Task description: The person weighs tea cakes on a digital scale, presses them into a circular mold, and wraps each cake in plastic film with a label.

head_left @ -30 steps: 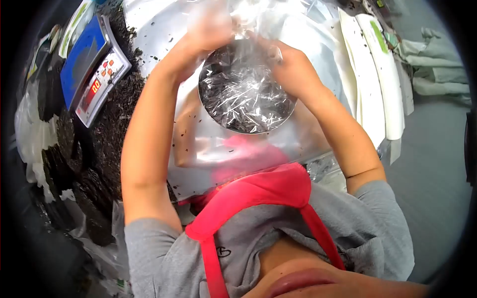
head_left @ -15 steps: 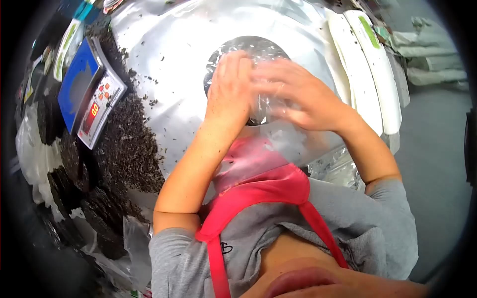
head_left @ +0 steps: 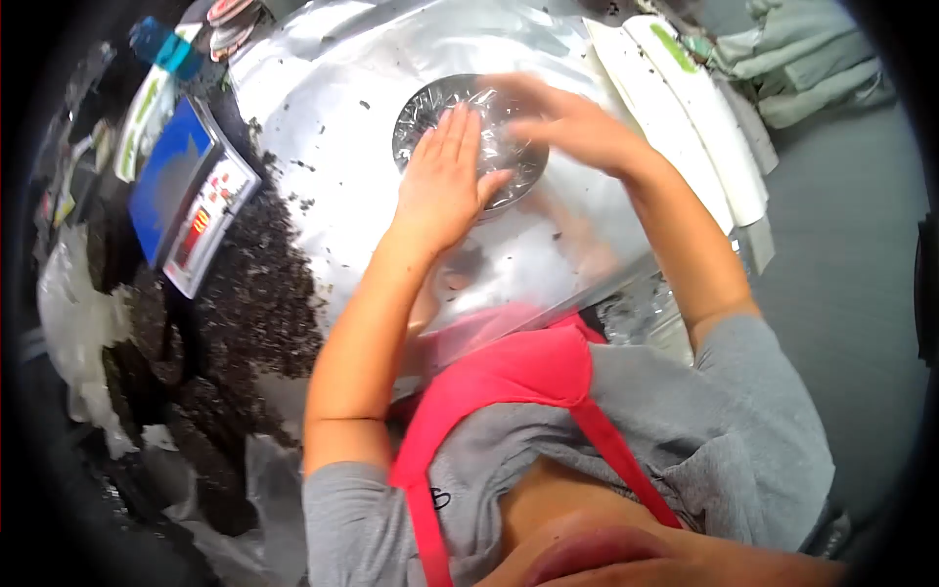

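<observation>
A dark round disc lies on a shiny silvery sheet, with crinkled clear plastic film over it. My left hand rests flat on the left part of the film, fingers stretched out and thumb apart. At the disc's upper right edge is my right hand, its fingers extended and blurred by motion, the thumb spread from them. Neither hand has anything in its grasp.
Left of the silvery sheet, a blue-topped digital scale sits among dark flakes. Farther down lies clear plastic. White rolls run along the sheet's right side, with greenish-grey cloth beyond. A blue bottle is at upper left.
My hands, earlier close together over the film, are now apart. The right hand has moved forward toward the disc's far edge, and more of the disc shows. The view has shifted slightly.
</observation>
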`<state>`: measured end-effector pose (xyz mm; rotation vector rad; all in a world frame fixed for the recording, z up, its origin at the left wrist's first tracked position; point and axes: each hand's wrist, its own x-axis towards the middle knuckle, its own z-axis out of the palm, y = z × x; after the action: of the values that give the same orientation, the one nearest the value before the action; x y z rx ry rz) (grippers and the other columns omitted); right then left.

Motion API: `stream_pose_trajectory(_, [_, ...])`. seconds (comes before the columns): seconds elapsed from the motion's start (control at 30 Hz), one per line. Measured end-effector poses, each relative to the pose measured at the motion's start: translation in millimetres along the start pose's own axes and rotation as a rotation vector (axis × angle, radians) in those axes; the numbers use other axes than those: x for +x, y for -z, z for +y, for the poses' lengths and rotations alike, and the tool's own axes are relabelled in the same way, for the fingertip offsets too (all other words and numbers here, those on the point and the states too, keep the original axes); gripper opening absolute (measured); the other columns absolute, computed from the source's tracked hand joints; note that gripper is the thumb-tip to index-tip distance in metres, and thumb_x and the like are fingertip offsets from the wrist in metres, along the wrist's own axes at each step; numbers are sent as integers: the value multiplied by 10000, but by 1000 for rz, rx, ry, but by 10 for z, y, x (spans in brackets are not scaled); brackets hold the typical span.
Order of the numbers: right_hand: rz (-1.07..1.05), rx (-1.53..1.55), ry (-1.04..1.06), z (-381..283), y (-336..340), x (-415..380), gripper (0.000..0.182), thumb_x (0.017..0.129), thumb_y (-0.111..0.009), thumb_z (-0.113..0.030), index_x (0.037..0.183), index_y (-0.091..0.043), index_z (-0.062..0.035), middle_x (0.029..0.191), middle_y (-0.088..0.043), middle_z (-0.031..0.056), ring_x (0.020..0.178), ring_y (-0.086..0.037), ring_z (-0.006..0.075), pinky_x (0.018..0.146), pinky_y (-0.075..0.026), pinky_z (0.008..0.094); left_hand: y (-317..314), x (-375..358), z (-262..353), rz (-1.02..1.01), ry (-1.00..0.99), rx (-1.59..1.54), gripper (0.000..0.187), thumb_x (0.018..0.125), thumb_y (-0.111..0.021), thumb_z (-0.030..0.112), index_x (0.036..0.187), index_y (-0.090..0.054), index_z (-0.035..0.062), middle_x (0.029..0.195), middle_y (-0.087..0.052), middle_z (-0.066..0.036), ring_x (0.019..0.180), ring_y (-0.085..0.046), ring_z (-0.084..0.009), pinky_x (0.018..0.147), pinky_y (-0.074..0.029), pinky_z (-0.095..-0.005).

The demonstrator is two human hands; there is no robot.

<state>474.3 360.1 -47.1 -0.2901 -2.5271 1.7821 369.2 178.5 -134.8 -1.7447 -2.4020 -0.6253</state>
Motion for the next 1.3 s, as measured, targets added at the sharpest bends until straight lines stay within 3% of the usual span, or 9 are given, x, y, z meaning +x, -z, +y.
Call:
stream_pose_trajectory(0.33, [297,-907,139,752,-411,-45,471,924,-562,-232,1394,-567,-205,1575,-379,42,1481,-280,311,1144,-200,655,86,36,126,-18,67,-57,645,1003,-485,397,1505,-349,15,1572,-328,-199,1458,-322,-322,1188,-250,-433])
stream_pose_trajectory(0.47, [312,-879,322,535,-309,-103,409,835,-588,-159,1235,-664,-125,1433,-542,88,1360,-464,272,1140,-307,543,127,58,209,-156,101,76,556,1035,-422,316,1504,-363,23,1579,-330,-171,1465,-313,-295,1180,-264,-426])
stream_pose_trajectory(0.57, [787,-659,143,789,1003,179,334,857,-576,-129,1170,-692,-140,1302,-623,92,1144,-595,317,972,-473,450,175,105,271,-208,117,101,566,1024,-434,320,1499,-369,19,1574,-342,-169,1458,-325,-305,1184,-260,-429])
stream_pose_trajectory(0.67, [779,-1303,-104,1648,2285,77,332,865,-585,-132,1184,-660,-80,1185,-668,111,960,-640,339,817,-533,456,262,98,284,-272,151,126,560,1023,-434,298,1501,-363,17,1575,-340,-166,1461,-321,-302,1186,-257,-429])
stream_pose_trajectory(0.83, [749,-1711,289,2510,2442,-16,245,784,-652,-139,1024,-696,-109,1138,-687,5,880,-641,200,706,-516,344,287,171,344,-377,206,124,550,1034,-407,281,1518,-341,27,1585,-328,-156,1472,-300,-303,1197,-229,-426])
stream_pose_trajectory(0.97, [723,-1618,215,2416,2567,8,271,810,-653,-181,1065,-718,-118,1109,-708,-14,868,-671,211,715,-536,368,311,168,338,-394,194,154,548,1043,-385,287,1520,-337,22,1589,-322,-155,1477,-291,-299,1196,-222,-423])
stream_pose_trajectory(1.03, [846,-1079,-246,2214,2569,6,303,842,-657,-258,1110,-706,-126,1175,-688,26,1004,-656,266,818,-533,403,325,169,348,-384,201,157,547,1043,-383,284,1520,-337,23,1589,-321,-153,1478,-290,-295,1197,-220,-419])
stream_pose_trajectory(1.17, [759,-1145,-156,2337,2623,4,483,798,-713,-410,1193,-674,-135,1305,-608,115,1229,-538,321,1011,-451,401,264,159,318,-329,173,147,538,1031,-405,267,1509,-356,24,1585,-328,-153,1475,-298,-289,1192,-238,-414])
stream_pose_trajectory(1.3, [589,-712,-393,1821,2627,291,427,854,-713,-354,1181,-662,-85,1140,-699,89,1033,-656,218,906,-494,337,221,99,257,-211,138,127,527,1019,-449,279,1487,-396,43,1561,-375,-142,1450,-346,-285,1182,-262,-416])
